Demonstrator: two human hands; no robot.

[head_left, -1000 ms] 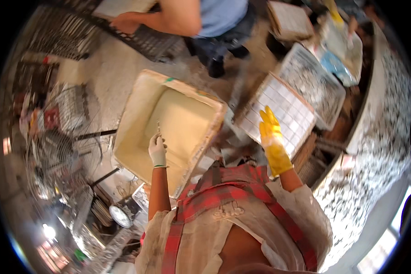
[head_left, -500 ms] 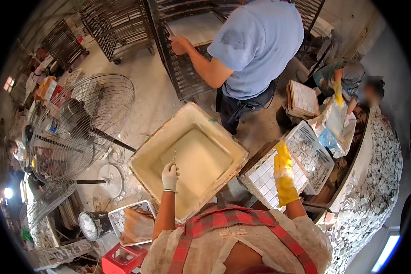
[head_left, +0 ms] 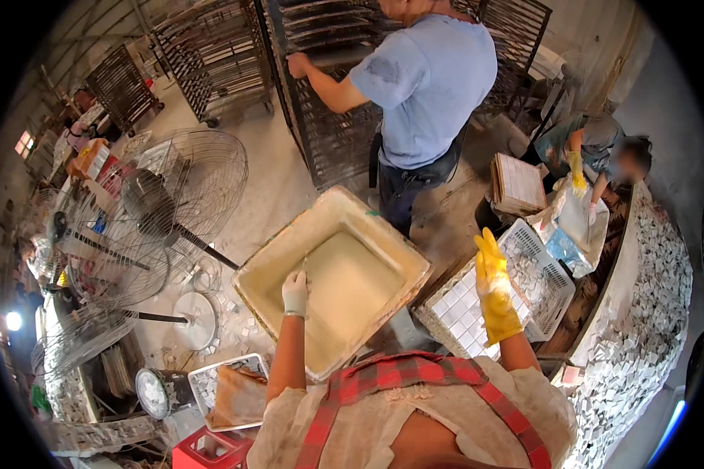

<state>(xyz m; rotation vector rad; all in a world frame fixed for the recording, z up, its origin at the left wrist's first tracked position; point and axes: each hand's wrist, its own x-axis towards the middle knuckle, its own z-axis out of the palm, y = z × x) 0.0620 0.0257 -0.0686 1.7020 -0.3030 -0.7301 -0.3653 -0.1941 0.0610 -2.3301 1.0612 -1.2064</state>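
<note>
My left hand (head_left: 295, 292), in a white glove, is closed on a thin, narrow tool (head_left: 306, 263) whose exact kind I cannot make out. It hovers over the left part of a large cream tub (head_left: 262, 244), which holds pale yellowish liquid (head_left: 356, 275). To the right, my right hand (head_left: 494, 286) wears a yellow rubber glove, its fingers stretched out and holding nothing visible. Below that hand lies a panel of square white tiles (head_left: 460, 313), partly hidden by the glove and forearm.
Beyond the tub a person in a blue shirt (head_left: 438, 94) grips a dark slatted rack (head_left: 321, 148). Another person (head_left: 583, 148) crouches at far right, by a white basket (head_left: 551, 273) of tile pieces. At left stand wire fans (head_left: 145, 207); a red crate (head_left: 207, 449) sits near me.
The person in blue has straightened and shifted left a little against the rack. My view has shifted slightly. Both my hands stay over the tub and the tiles.
</note>
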